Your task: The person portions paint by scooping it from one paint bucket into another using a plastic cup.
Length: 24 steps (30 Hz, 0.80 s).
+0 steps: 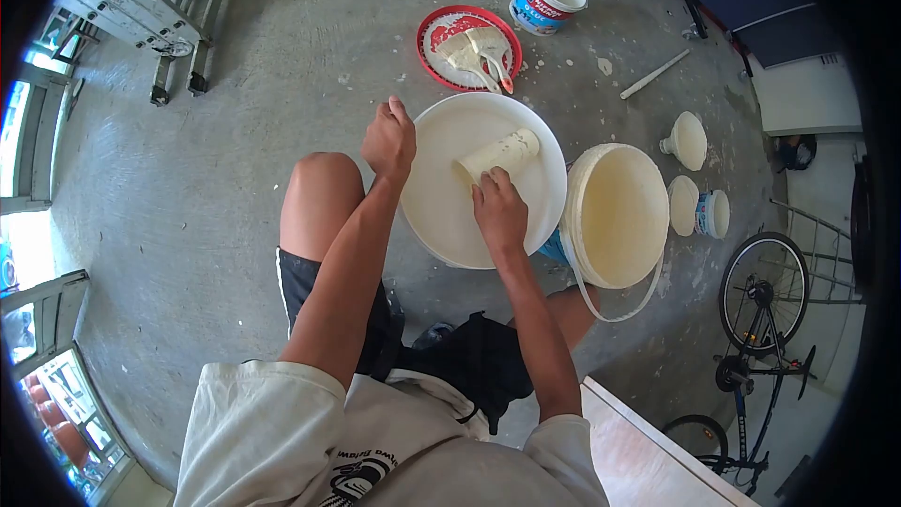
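Observation:
A wide white basin (436, 216) sits in front of me, and a cream cylinder (511, 152) with a speckled surface lies tilted inside it. My right hand (500, 211) is at the cylinder's near end, its fingers closed on the rim. My left hand (389, 141) is closed at the basin's left edge, above my knee; what it holds, if anything, is hidden. Right of the basin stands a large cream-coated bucket (619, 216) with a hanging handle. Beyond the basin, a red-rimmed round lid (424, 47) bears coated scrapers (485, 42).
A labelled paint bucket (542, 9) stands at the back, with a stick (655, 74) on the floor to its right. Small containers (690, 141) are at the right, near a bicycle (762, 291). A ladder (150, 0) is at the upper left; a pale board (638, 451) is at lower right.

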Available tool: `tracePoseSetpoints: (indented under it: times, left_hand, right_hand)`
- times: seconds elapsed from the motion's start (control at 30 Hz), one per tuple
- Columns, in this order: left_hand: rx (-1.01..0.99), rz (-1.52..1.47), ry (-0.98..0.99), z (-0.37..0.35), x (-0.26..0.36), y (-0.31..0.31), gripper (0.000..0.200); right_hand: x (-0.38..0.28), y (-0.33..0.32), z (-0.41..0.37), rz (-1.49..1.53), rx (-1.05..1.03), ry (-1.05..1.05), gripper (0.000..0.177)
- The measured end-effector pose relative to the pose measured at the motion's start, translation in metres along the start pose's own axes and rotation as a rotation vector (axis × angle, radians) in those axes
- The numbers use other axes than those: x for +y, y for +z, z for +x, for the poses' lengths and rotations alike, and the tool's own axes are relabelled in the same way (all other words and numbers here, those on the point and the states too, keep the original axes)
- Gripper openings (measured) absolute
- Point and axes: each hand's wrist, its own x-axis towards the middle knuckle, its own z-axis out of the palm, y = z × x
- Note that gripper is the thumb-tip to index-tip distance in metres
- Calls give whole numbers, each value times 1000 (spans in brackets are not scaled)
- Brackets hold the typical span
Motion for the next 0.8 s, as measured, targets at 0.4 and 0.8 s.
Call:
tracePoseSetpoints:
  times: [0.4, 0.8]
  left_hand:
    - [-1, 23, -6, 3, 0, 2, 53]
    - [-70, 78, -79, 4, 3, -2, 55]
  right_hand:
    - [-7, 12, -2, -30, -143, 52, 24]
    - [-10, 26, -5, -74, -75, -18, 15]
